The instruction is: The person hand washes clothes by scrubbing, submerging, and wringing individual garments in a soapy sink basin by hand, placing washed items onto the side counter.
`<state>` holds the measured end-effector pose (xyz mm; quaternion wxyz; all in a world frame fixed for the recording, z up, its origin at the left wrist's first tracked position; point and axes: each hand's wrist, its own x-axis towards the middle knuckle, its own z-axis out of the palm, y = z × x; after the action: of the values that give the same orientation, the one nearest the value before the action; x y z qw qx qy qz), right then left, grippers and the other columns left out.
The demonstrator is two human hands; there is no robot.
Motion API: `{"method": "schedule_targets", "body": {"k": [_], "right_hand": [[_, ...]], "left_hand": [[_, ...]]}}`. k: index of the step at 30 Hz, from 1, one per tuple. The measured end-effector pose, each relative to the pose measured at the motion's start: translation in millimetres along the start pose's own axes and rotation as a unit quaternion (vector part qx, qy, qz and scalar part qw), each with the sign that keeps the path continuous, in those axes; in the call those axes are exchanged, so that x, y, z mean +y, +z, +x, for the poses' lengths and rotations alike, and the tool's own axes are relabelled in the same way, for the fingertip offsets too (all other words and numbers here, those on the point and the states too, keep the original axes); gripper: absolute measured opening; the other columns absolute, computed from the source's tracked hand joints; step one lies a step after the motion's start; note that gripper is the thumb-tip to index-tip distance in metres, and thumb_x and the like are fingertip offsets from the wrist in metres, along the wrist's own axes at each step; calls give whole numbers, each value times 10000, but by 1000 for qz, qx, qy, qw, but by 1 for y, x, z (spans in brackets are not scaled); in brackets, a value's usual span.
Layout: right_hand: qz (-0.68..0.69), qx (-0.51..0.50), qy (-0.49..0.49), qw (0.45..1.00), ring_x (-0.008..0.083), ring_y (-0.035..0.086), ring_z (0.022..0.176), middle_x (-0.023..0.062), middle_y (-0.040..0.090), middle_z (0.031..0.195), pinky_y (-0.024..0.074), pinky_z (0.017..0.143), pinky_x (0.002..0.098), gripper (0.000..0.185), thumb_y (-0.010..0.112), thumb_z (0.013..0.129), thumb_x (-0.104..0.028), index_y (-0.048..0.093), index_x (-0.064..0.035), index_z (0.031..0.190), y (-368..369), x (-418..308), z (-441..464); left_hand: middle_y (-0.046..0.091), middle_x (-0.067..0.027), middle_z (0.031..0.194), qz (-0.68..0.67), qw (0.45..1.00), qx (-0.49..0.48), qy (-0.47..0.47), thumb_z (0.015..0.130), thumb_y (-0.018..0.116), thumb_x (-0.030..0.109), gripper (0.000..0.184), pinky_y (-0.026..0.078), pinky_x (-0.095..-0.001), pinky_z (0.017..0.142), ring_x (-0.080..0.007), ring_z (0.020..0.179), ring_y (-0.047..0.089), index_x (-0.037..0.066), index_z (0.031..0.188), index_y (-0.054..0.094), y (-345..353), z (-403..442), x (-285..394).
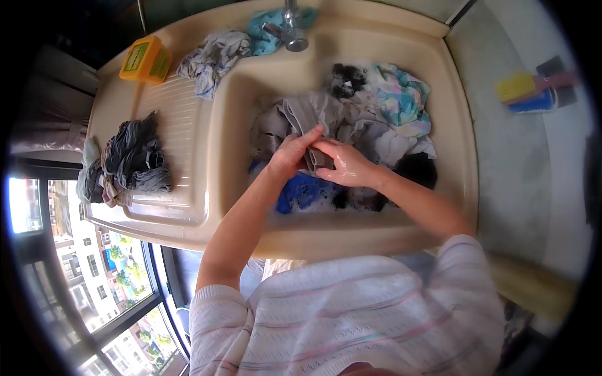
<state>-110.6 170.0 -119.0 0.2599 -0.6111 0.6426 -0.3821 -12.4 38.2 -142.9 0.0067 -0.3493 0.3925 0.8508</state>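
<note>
Both my hands are over the basin, closed on a wet grey-beige garment (302,116). My left hand (293,150) grips its folded edge, the thumb pointing right. From the other side my right hand (342,161) pinches the same cloth, with wet, shiny skin. Soapy water surrounds the garment. A blue cloth (304,191) lies just below my hands. To the right are a teal, pink and white patterned cloth (401,100) and a black cloth (416,170). Another dark, foamy piece (347,80) lies at the back. The fingertips are partly hidden in the folds.
A chrome tap (293,28) overhangs the back of the beige sink (216,156). The ribbed drainboard (179,125) at left holds dark clothes (135,156), a grey cloth (216,56) and a yellow-orange tub (145,59). Brushes (530,91) hang on the right wall.
</note>
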Motion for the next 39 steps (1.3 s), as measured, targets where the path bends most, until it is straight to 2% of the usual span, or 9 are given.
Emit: {"method": "schedule_targets", "body": {"k": [4,8,12,13,17,22,25,32,39], "right_hand": [[60,-248,197,947,269,535,1019,137,508,1165,419,874,302,386,585,710,-33,548,-19,1094,-53,-10,15],[-254,-150,-83,952,277,383,1190,71,425,1287,278,990,458,368,553,658,10,610,-85,1008,-77,-30,49],[-450,-312,-74,833,278,191,1301,65,324,1362,138,1014,565,345,567,632,-1,633,-114,951,-56,-13,62],[-483,-322,-89,809,288,395,1186,118,482,1219,223,983,531,295,612,631,-77,638,-87,925,-64,-17,64],[-349,-231,57,906,258,602,690,119,618,724,445,693,410,312,689,625,-269,623,-29,813,-73,-9,72],[138,-91,316,934,238,555,892,184,560,1033,462,744,330,731,699,692,-449,402,-40,1220,-67,-18,65],[-58,-57,107,991,384,505,996,275,490,1078,405,876,414,1006,744,577,-514,264,-15,1308,-23,15,46],[-184,-24,185,965,384,531,939,247,532,1009,448,753,446,718,676,680,-254,293,-75,1261,50,98,28],[-132,-28,181,974,323,567,964,192,580,1047,454,814,358,678,697,640,-199,414,-44,1237,11,82,42]], "left_hand": [[600,-104,810,129,989,0,73,688,681,139,342,486,-300,630,-180,736,596,-74,922,551,1,-5,-2],[616,-191,844,654,720,73,221,674,574,138,279,483,-391,681,-325,774,603,5,920,573,13,-14,2],[599,-216,860,739,645,38,192,671,540,165,271,466,-430,716,-371,814,574,36,907,569,40,-46,14],[608,-207,855,744,641,42,185,680,535,164,261,471,-421,727,-364,817,582,26,900,570,41,-52,20],[613,-199,871,684,690,129,198,694,524,128,274,485,-398,717,-337,781,605,2,934,562,15,-45,26],[569,-100,743,93,979,132,122,767,511,106,193,482,-332,564,-213,649,581,-12,921,517,16,-31,22],[551,-115,822,-115,988,48,92,786,505,123,214,493,-355,580,-213,675,579,5,966,504,12,-9,0],[625,-102,837,478,858,142,121,716,589,186,291,479,-300,686,-193,746,608,38,966,609,-17,18,-14],[627,-118,940,430,854,187,226,695,661,273,438,449,-313,786,-200,885,593,54,1068,589,-26,2,18]]}}
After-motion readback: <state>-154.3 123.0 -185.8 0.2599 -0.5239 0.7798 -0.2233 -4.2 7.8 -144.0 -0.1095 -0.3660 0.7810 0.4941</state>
